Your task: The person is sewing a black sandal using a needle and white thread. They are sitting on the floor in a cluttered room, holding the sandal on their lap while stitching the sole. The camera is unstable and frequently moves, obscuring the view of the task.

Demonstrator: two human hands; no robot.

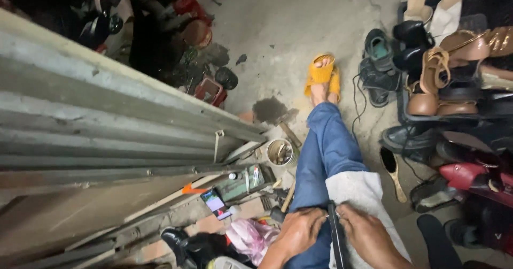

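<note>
My left hand (299,230) and my right hand (366,232) meet over my lap at the bottom of the head view. Both grip a narrow black strap-like piece (336,236) that runs between them. It lies on a pale grey cloth (359,191) spread over my blue-jeaned leg (326,146). A thin thread or needle seems to pass between the fingers, too small to tell. My foot in a yellow sandal (322,74) rests on the concrete floor ahead.
A pile of shoes, boots and sandals (443,87) fills the right side. A corrugated metal sheet (96,119) slants along the left. Near my knee stand a small white tub (281,152), a hammer (286,127), a phone (216,203) and pink cloth (248,237).
</note>
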